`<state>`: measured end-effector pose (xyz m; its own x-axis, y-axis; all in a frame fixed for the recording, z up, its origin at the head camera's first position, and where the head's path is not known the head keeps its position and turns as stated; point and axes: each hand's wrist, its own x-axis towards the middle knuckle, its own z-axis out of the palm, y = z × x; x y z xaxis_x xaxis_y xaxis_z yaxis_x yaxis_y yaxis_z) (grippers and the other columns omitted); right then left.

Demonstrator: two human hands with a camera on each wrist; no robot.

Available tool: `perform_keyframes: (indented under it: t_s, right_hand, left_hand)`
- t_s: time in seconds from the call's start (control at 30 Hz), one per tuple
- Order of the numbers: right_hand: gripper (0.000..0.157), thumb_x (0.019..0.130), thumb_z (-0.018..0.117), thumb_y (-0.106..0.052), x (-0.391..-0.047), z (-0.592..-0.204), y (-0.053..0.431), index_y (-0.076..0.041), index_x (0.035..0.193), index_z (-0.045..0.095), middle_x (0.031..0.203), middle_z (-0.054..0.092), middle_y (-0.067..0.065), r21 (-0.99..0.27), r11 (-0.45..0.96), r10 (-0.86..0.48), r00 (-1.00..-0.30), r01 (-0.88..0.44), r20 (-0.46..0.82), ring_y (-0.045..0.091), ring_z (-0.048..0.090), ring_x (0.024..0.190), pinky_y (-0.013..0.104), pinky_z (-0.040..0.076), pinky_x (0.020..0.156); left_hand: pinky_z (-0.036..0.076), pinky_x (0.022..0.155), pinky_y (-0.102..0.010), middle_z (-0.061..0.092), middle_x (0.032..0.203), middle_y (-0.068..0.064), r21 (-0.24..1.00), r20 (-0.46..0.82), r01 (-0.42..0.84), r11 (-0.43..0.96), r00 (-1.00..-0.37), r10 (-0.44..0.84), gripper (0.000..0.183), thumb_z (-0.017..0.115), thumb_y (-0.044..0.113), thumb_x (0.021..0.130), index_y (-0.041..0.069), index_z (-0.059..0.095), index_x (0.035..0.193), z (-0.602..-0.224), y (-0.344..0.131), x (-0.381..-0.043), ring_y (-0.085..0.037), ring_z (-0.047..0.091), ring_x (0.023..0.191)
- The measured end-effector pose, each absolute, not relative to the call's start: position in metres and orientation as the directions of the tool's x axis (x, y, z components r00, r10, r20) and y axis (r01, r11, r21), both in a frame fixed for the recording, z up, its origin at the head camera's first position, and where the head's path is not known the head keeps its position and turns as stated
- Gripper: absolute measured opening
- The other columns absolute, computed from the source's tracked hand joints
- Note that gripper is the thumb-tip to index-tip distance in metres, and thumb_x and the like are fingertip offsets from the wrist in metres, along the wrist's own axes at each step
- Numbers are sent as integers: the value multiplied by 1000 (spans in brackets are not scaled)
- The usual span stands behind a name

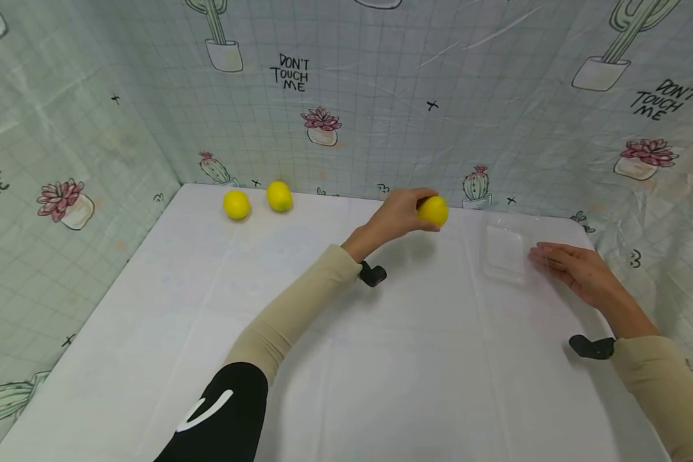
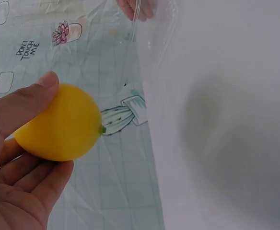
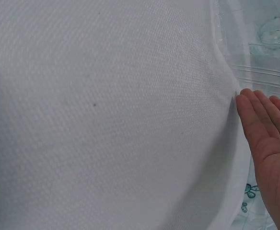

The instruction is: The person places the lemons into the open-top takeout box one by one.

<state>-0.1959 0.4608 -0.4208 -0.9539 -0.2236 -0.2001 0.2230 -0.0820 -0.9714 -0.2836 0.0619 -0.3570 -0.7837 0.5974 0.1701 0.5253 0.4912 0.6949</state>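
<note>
My left hand (image 1: 398,213) holds a yellow lemon (image 1: 433,210) above the far part of the table, thumb on one side and fingers on the other. The left wrist view shows the lemon (image 2: 65,127) close up, with a small green nub at its end. To its right stands a clear plastic container (image 1: 504,249), hard to make out against the white cloth. My right hand (image 1: 580,273) is at the container's right side, its fingers straight. In the right wrist view those fingertips (image 3: 242,103) lie by the transparent container wall (image 3: 260,72); contact is hard to judge.
Two more yellow lemons, one (image 1: 237,204) and another (image 1: 280,196), rest at the table's far left. A white cloth (image 1: 381,359) covers the table. Printed fabric (image 1: 381,115) with cactus drawings hangs behind it and along both sides.
</note>
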Motion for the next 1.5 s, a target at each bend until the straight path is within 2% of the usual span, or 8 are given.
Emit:
perform_keyframes:
  t_s: [0.27, 0.6, 0.77, 0.9, 1.07, 1.23, 1.37, 1.5]
  right_hand:
    - [27, 106, 51, -6, -193, -418, 463, -17, 114, 75, 117, 74, -4, -965, -104, -198, -956, 239, -215, 7, 70, 108, 19, 55, 89]
    - [21, 105, 57, -14, -196, -415, 465, -17, 118, 73, 115, 74, -8, -961, -55, -151, -954, 271, -261, 5, 70, 106, 19, 56, 87]
    - [21, 104, 60, -20, -198, -412, 463, -19, 120, 73, 115, 74, -10, -956, -1, -109, -950, 293, -291, 4, 70, 107, 19, 56, 89]
    - [23, 103, 62, -22, -199, -411, 462, -18, 122, 73, 114, 74, -10, -949, 1, -90, -945, 315, -313, 5, 70, 107, 20, 56, 89]
    - [27, 103, 62, -22, -199, -412, 463, -14, 127, 70, 115, 74, -9, -951, -15, -93, -947, 310, -307, 6, 70, 107, 21, 56, 89]
    - [22, 105, 57, -16, -198, -415, 462, -17, 120, 74, 117, 74, -6, -960, -48, -114, -956, 277, -270, 8, 70, 109, 22, 56, 90]
    - [26, 106, 51, -8, -196, -418, 461, -13, 118, 75, 118, 74, -1, -961, -125, -175, -959, 247, -223, 11, 71, 109, 24, 56, 91]
    - [26, 106, 51, -6, -194, -419, 459, -10, 121, 73, 118, 74, 0, -958, -145, -187, -958, 247, -219, 11, 71, 109, 24, 56, 91]
  left_hand:
    - [46, 90, -17, 66, 129, -3, 606, 162, 617, 501, -713, 682, 61, 84, 28, 86, 7, 60, 138, -349, 111, -294, -15, 59, 105]
    - [43, 95, -15, 61, 138, 3, 491, 50, 683, 541, -642, 765, 65, 82, 34, 87, 15, 56, 144, -331, 184, -310, -11, 55, 114]
    - [42, 96, -13, 60, 139, 2, 488, 8, 688, 538, -619, 785, 63, 82, 29, 87, 13, 56, 143, -326, 210, -314, -11, 54, 117]
    - [41, 97, -13, 59, 137, 4, 465, -50, 668, 581, -635, 771, 59, 82, 23, 88, 14, 58, 141, -326, 229, -316, -11, 51, 118]
    - [42, 97, -15, 56, 134, 7, 423, -135, 613, 667, -686, 715, 55, 81, 18, 88, 19, 59, 139, -332, 252, -316, -8, 49, 119]
    - [44, 95, -15, 58, 131, 11, 441, -174, 556, 705, -717, 674, 53, 80, 10, 88, 22, 61, 135, -343, 269, -312, -5, 52, 115]
    - [44, 95, -14, 61, 127, 11, 415, -155, 567, 711, -727, 669, 47, 77, 9, 90, 22, 62, 133, -355, 279, -310, -4, 55, 111]
    - [42, 99, -14, 59, 127, 9, 299, -100, 622, 723, -733, 672, 34, 67, 15, 99, 24, 62, 132, -365, 286, -306, -5, 53, 115]
